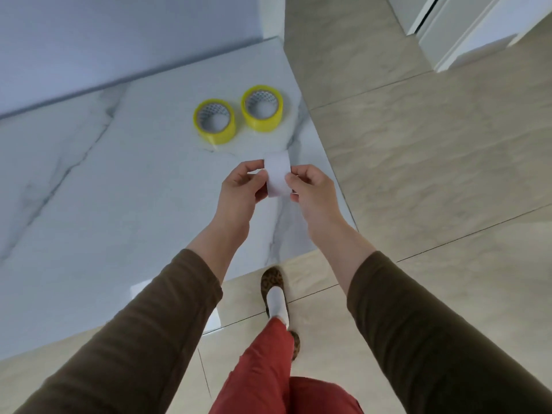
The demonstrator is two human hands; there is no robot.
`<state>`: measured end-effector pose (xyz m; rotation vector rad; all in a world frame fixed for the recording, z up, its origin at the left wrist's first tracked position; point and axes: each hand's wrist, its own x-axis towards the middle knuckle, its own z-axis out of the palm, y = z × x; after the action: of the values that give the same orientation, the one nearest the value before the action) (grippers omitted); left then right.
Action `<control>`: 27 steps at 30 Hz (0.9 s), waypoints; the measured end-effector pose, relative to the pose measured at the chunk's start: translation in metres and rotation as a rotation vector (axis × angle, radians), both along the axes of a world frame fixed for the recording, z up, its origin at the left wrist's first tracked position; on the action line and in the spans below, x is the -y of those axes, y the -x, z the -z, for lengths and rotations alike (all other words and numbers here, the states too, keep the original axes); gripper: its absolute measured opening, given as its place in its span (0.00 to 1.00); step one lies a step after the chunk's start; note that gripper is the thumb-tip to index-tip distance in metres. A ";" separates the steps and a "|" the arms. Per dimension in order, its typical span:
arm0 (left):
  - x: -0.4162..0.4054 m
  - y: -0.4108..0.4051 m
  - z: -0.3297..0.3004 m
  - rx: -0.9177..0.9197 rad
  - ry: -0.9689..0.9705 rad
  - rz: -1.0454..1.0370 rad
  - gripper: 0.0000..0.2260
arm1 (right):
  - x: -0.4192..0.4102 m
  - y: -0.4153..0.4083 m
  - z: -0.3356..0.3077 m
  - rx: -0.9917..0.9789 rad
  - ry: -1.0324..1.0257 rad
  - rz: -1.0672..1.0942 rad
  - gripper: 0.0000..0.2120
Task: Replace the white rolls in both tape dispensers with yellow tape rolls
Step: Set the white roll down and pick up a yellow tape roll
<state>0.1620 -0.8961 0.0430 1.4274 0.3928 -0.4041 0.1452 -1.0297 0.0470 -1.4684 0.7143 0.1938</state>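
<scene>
Two yellow tape rolls lie flat side by side on the white marble table point(119, 180): one on the left point(214, 121), one on the right point(262, 106). Nearer to me, my left hand point(239, 186) and my right hand point(310, 189) together hold a white roll point(277, 174) on edge above the table's right corner, fingers pinching it from both sides. A small dark part shows under my right fingers; I cannot tell what it is. No tape dispenser is in view.
The table's right edge point(328, 162) runs diagonally beside my right hand, and its near edge is just in front of my legs. Beige tiled floor point(433, 144) lies to the right. A white door frame point(466, 34) stands at the far right.
</scene>
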 end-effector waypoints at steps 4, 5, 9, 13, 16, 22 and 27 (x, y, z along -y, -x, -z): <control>0.000 -0.024 0.002 -0.025 0.023 -0.062 0.11 | 0.002 -0.030 0.003 -0.003 -0.008 -0.041 0.04; -0.001 -0.030 0.003 -0.028 0.023 -0.078 0.11 | 0.001 -0.037 0.004 -0.006 -0.023 -0.045 0.03; -0.002 -0.052 0.005 -0.021 0.032 -0.133 0.07 | -0.001 -0.067 0.007 -0.013 -0.062 -0.068 0.02; -0.005 -0.073 0.014 -0.014 -0.006 -0.174 0.11 | -0.003 -0.096 0.013 0.002 -0.056 -0.171 0.04; -0.008 -0.089 0.021 -0.008 -0.026 -0.214 0.12 | -0.006 -0.117 0.021 0.003 -0.033 -0.262 0.06; -0.014 -0.117 0.035 -0.051 -0.048 -0.285 0.09 | -0.010 -0.157 0.036 0.016 -0.001 -0.397 0.04; -0.028 -0.137 0.056 -0.108 -0.208 -0.448 0.08 | -0.014 -0.184 0.049 0.034 0.029 -0.424 0.02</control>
<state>0.2994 -0.8685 -0.0134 1.4705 0.8425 -0.0767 0.3292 -1.0153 -0.0022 -1.6351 0.3717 0.4824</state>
